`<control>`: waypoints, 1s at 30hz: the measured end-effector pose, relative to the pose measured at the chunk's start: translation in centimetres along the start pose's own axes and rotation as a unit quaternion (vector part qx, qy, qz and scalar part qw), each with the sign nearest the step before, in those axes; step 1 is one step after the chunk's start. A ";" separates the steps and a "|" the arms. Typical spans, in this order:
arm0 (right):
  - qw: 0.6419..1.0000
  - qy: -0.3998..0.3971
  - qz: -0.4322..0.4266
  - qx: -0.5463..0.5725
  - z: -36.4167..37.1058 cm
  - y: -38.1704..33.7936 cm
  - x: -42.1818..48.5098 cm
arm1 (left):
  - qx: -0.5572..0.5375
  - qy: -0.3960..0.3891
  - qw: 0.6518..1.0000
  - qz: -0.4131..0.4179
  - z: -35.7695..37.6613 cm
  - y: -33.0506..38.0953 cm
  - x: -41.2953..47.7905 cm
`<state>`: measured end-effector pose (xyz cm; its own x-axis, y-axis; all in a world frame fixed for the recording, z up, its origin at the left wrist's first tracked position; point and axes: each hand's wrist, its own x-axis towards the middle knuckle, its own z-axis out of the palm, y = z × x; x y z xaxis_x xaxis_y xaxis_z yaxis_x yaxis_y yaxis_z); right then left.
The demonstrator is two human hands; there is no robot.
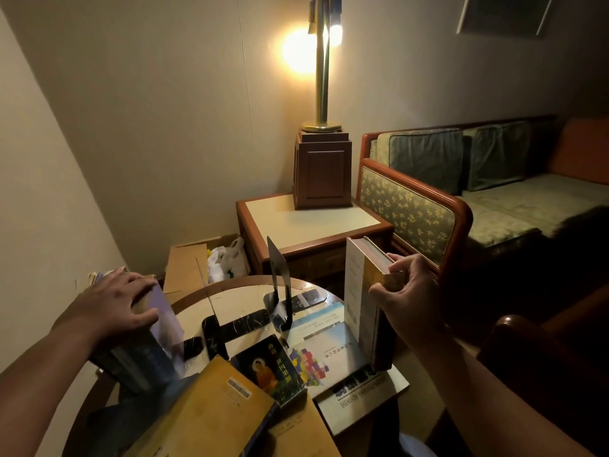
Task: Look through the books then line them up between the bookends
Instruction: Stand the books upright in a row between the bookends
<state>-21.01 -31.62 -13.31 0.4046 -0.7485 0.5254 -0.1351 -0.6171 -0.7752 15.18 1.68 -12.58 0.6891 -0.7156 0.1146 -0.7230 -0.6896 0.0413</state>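
Wooden round table (240, 308) carries scattered books (316, 357), near a side table (313, 219) and lamp (322, 77).

Bookends (279, 275) are standing mid-table (242, 306), left books (155, 351) standing upright beside them, right books (361, 298) opposite, loose books (263, 369) lying in front, side table (306, 219) sitting behind.

Dim, warm-toned scene lit by one lamp (322, 77), its bulb glare blooming on the wall (197, 94) behind. Light falls off with distance; the sofa (494, 206) to its right lies in shadow. Frame edges bow; the books (155, 344) below-left of the lamp are motion-blurred.
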 end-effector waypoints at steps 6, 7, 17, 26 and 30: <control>0.963 -0.229 0.001 -0.145 -1.2 -0.8 4.6 | -0.001 0.003 1.000 0.003 0.2 -0.2 0.2; 0.954 -0.254 0.017 -0.159 -1.3 -0.9 5.3 | -0.001 0.002 1.000 0.002 0.2 -0.2 0.2; 0.952 -0.235 -0.048 -0.189 -0.7 -1.4 5.6 | -0.003 0.005 1.000 0.004 0.4 -0.4 0.1; 0.962 -0.141 -0.184 -0.144 -1.1 -10.9 5.6 | 0.017 -0.019 1.000 -0.004 -0.3 0.5 -0.2; 0.968 -0.118 -0.202 -0.092 0.2 -15.6 5.7 | 0.021 -0.032 0.999 -0.014 -0.9 0.7 -0.4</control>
<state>-16.42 -26.22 1.65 0.6509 -0.3748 0.6602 -0.0727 -0.8964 -0.4373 14.33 1.57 -11.72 0.7113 -0.7011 0.0507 -0.7021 -0.7121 0.0017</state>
